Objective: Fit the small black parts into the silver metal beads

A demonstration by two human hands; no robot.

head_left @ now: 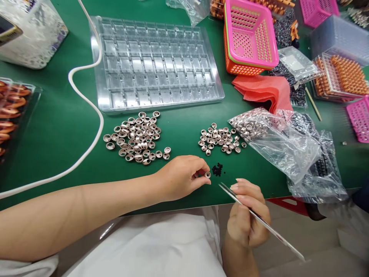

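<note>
Right now the left hand (pixel 183 175) is pinching one little metal cup (pixel 207 175) between its thumb and fingertip, just above the green desk (pixel 57 130). The right hand (pixel 246 217) is closed around thin tweezers (pixel 259 219), and their tips are pointing toward that cup. A tiny heap of black bits (pixel 217 169) is lying on the desk just beside the cup.

Two piles of the same shiny cups are sitting farther back. The bigger pile (pixel 137 138) is lying to the left, and the smaller pile (pixel 220 139) is lying to the right. A clear plastic bag (pixel 276 142) with more cups in it is spilling open next to the smaller pile.

Behind the piles, a clear tray (pixel 155 63) with many small pockets is lying flat. A white cable (pixel 86 100) is curving along the desk on the left. A pink basket (pixel 249 34) is sitting inside an orange one at the back, and a red cloth (pixel 265 90) is lying folded near them.
</note>
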